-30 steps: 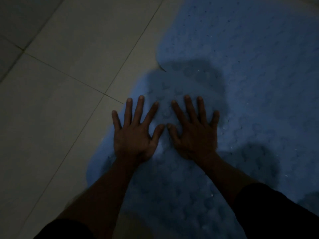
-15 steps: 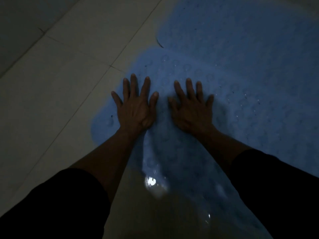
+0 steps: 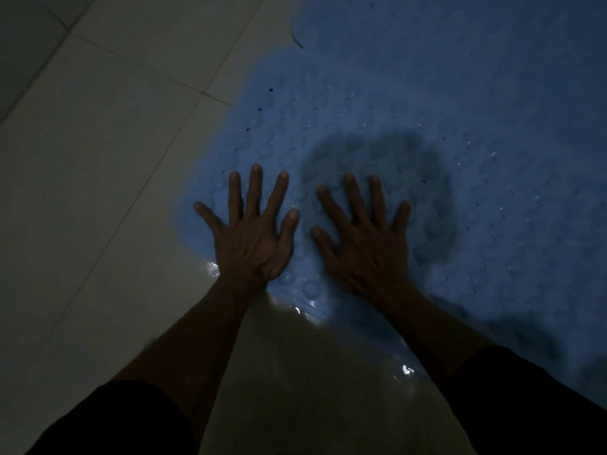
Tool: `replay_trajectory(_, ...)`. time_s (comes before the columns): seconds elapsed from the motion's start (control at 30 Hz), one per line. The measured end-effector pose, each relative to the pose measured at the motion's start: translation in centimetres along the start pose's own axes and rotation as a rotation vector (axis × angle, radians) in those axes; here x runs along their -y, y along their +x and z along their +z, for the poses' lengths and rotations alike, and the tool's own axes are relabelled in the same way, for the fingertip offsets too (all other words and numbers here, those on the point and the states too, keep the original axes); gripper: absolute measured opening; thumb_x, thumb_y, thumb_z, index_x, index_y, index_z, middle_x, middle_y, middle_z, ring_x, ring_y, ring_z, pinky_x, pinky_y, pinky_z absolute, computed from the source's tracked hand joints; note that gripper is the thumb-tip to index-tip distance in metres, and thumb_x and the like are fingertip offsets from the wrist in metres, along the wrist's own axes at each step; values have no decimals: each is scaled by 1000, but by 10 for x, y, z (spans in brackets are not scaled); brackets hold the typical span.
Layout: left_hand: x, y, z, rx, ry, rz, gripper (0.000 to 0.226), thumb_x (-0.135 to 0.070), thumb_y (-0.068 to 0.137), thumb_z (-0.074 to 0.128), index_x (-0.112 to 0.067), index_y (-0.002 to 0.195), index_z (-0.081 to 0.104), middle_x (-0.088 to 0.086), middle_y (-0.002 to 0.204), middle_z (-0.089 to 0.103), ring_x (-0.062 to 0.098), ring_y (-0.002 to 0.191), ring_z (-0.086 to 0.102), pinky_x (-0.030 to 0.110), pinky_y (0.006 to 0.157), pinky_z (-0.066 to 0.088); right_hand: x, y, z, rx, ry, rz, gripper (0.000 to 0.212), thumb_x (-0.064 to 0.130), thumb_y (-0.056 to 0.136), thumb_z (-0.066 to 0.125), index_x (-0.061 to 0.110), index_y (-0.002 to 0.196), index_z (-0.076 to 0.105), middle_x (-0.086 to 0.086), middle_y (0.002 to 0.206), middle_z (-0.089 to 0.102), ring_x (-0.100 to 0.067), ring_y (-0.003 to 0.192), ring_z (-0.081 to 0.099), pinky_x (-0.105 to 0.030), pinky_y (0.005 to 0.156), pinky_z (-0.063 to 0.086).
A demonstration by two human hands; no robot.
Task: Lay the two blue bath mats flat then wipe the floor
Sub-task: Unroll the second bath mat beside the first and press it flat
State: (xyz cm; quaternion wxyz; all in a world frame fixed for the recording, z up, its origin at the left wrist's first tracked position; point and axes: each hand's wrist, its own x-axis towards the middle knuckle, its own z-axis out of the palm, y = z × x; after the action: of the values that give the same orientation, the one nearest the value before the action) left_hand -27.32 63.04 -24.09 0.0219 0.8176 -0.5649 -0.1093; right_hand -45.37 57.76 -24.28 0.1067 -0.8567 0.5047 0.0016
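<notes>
A blue bath mat (image 3: 328, 126) with round bumps and small holes lies on the pale tiled floor (image 3: 115, 159), its near left corner under my palms. My left hand (image 3: 251, 238) presses flat on that corner, fingers straight and spread. My right hand (image 3: 366, 244) presses flat beside it, a little to the right, fingers also spread. A second blue mat (image 3: 476, 44) reaches up and right; a small notch near the top marks where the two edges overlap. The light is dim.
Bare floor tiles with grout lines fill the left side. Wet, glinting floor (image 3: 312, 372) shows between my forearms below the mat's edge. My dark sleeves fill the bottom corners.
Both hands have slid back toward the mat's near left corner and spread their fingers wider. More of the mat's near edge and wet floor now shows below them.
</notes>
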Motion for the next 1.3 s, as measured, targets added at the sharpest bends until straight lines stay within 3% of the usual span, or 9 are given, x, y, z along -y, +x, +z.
replay_trajectory(0.27, -3, 1, -3, -7, 50, -22, 61, -63, 100, 16, -45, 156, -2, -6, 167, -7, 24, 153, -11, 76, 109, 2, 2, 2, -6, 35, -27, 8, 65, 68, 96, 24, 43, 155, 9, 2, 167, 0, -30, 153, -6, -70, 113, 6)
replay_trajectory(0.5, -4, -2, -2, -159, 120, 19, 58, -60, 101, 33, -40, 154, 25, 1, 164, 21, 29, 152, 16, 71, 110, 14, 2, 4, -8, 52, -46, 4, 65, 68, 96, 25, 43, 155, 12, -1, 167, 2, -31, 153, -5, -70, 112, 6)
replay_trajectory(0.7, -4, 5, -9, 47, 98, -26, 61, -65, 100, 16, -43, 156, 9, -1, 167, 1, 31, 154, -2, 75, 111, 4, 1, 4, -6, 23, -20, -6, 64, 66, 97, 29, 42, 155, 16, -2, 167, 4, -31, 153, -3, -71, 112, 5)
replay_trajectory(0.83, -5, 3, -10, 51, 57, -37, 59, -63, 101, 17, -49, 153, -6, -10, 166, -11, 23, 152, -16, 76, 109, -1, 1, 4, -4, -10, 8, 3, 63, 66, 96, 31, 43, 154, 20, -1, 166, 6, -32, 153, -3, -72, 111, 5)
replay_trajectory(1.07, -7, 2, -12, 115, 3, -37, 57, -67, 97, 5, -54, 148, -18, -10, 163, -21, 23, 149, -25, 71, 110, -16, 2, 0, 3, -111, 70, 6, 61, 63, 95, 36, 41, 152, 30, 0, 164, 19, -32, 152, 10, -70, 112, 10)
replay_trajectory(1.2, -27, -10, -16, 88, 45, -55, 62, -66, 97, 4, -46, 154, -10, -4, 166, -13, 28, 151, -19, 68, 114, -13, -18, -24, -6, -135, 128, 50, 60, 55, 93, 44, 35, 150, 38, -3, 162, 26, -31, 151, 19, -69, 112, 17)
replay_trajectory(1.3, -74, -23, -16, 75, -7, 69, 64, -65, 99, 12, -41, 156, -3, -2, 167, -8, 28, 152, -13, 67, 115, -9, -67, -62, -22, -132, 129, 204, 64, 57, 93, 39, 36, 153, 29, -1, 165, 18, -28, 152, 13, -66, 114, 14)
